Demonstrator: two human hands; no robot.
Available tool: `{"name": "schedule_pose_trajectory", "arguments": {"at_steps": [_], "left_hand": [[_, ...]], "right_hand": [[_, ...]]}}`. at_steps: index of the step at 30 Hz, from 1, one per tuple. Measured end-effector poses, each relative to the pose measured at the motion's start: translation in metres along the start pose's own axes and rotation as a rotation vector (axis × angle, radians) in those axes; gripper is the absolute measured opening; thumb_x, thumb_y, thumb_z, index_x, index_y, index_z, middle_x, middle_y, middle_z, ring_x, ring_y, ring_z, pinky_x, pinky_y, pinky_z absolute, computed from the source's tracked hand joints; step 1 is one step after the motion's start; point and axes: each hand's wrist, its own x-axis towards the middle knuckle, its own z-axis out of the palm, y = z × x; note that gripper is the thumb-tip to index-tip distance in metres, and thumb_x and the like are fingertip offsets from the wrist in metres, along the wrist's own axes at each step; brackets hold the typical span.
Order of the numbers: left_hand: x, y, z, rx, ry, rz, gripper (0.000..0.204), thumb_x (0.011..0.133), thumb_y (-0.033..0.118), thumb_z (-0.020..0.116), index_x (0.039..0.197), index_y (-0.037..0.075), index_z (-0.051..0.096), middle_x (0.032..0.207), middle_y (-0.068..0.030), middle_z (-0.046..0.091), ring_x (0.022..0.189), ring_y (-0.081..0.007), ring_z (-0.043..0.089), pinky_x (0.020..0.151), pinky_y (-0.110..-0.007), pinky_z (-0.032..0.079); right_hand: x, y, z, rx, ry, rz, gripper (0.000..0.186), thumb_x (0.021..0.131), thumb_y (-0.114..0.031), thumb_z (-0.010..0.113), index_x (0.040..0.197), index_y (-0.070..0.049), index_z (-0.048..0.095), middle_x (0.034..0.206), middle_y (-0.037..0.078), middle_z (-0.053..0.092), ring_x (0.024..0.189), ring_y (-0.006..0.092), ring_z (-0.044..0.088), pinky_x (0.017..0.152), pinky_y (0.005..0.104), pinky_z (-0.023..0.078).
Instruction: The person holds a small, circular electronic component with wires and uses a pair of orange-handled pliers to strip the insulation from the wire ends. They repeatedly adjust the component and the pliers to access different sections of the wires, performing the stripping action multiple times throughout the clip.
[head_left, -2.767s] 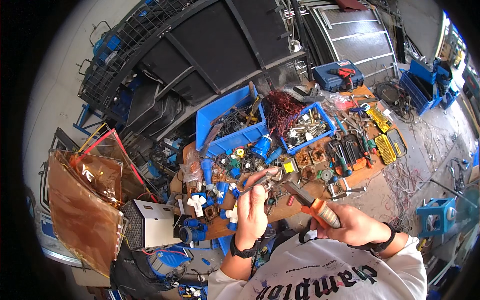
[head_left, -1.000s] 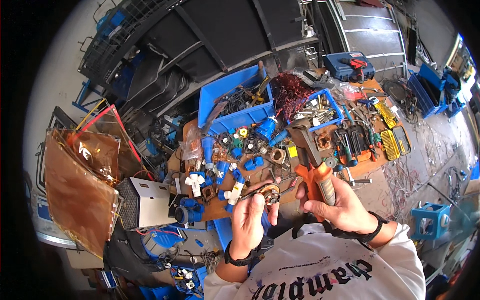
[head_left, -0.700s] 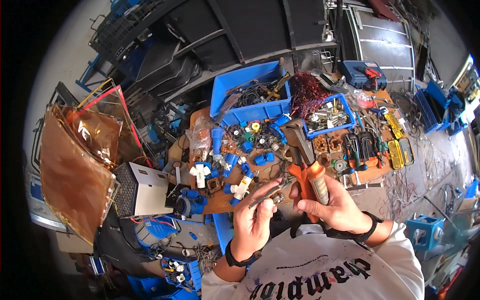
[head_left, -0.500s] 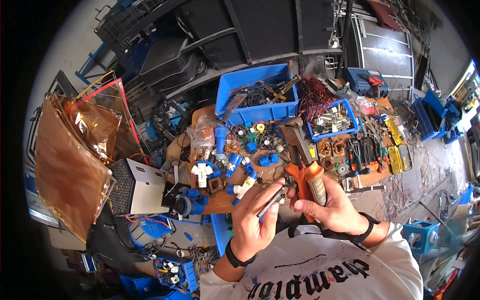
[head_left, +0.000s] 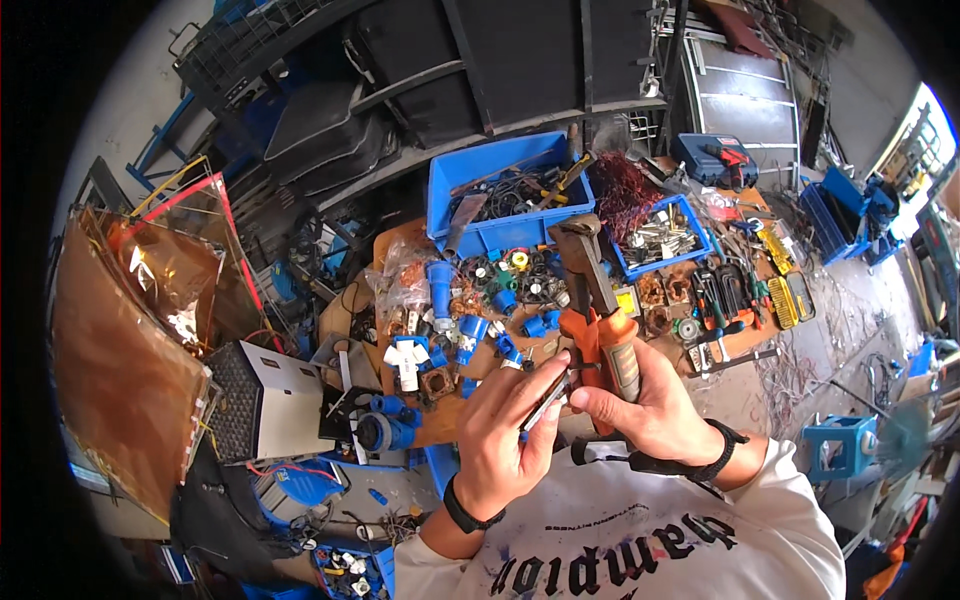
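In front of my chest, my right hand (head_left: 668, 412) is wrapped round the orange grips of a pair of pliers (head_left: 622, 368). Their long, worn metal jaws point away from me over the table, and I cannot tell what kind of pliers they are. My left hand (head_left: 498, 432) pinches a thin, flat metal piece (head_left: 545, 402) between thumb and fingers, close beside the orange grips. Whether the piece touches the pliers is hard to make out. Beyond my left fingers lie a white pipe fitting (head_left: 407, 362) and blue plastic fittings (head_left: 470, 338).
A large blue bin (head_left: 512, 232) of cables and tools stands at the table's far side. Right of it, a blue tray (head_left: 665, 262) holds metal parts. Hand tools (head_left: 725, 295) cover the right end, near a blue tool case (head_left: 712, 160). Left stands a cream box (head_left: 285, 405).
The whole view has shifted a little. The pliers' jaws have swung slightly left and away from me. Both hands keep their grip.
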Motion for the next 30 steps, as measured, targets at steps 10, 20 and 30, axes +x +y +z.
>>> {"name": "schedule_pose_trajectory", "arguments": {"at_steps": [10, 20, 30], "left_hand": [[0.005, -0.006, -0.007, -0.067, -0.067, 0.003, 0.030, 0.091, 0.010, 0.061, 0.119, 0.002, 0.065, 0.082, -0.0113, 0.062, 0.068, -0.0268, 0.058, 0.062, -0.036, 0.046], [0.007, -0.008, -0.002, -0.122, -0.053, 0.012, 0.029, 0.092, 0.010, 0.059, 0.120, 0.001, 0.065, 0.081, -0.0124, 0.062, 0.066, -0.0264, 0.058, 0.060, -0.035, 0.046], [0.002, -0.008, -0.004, -0.213, -0.032, -0.104, 0.029, 0.098, 0.014, 0.052, 0.119, -0.003, 0.063, 0.092, -0.0154, 0.066, 0.072, -0.0251, 0.062, 0.063, -0.033, 0.048]], "right_hand": [[-0.002, 0.003, 0.008, -0.015, 0.115, -0.001, 0.037, 0.088, -0.013, 0.072, 0.117, 0.000, 0.053, 0.090, 0.002, 0.064, 0.069, 0.0062, 0.055, 0.059, 0.0237, 0.048], [-0.004, 0.007, 0.013, 0.109, 0.230, -0.071, 0.028, 0.087, -0.007, 0.070, 0.109, -0.002, 0.054, 0.082, 0.002, 0.060, 0.060, 0.0071, 0.055, 0.051, 0.0232, 0.046], [-0.004, 0.014, 0.019, 0.252, 0.187, -0.191, 0.028, 0.091, -0.002, 0.061, 0.117, 0.000, 0.053, 0.098, 0.008, 0.063, 0.073, 0.0094, 0.060, 0.055, 0.0217, 0.049]]}}
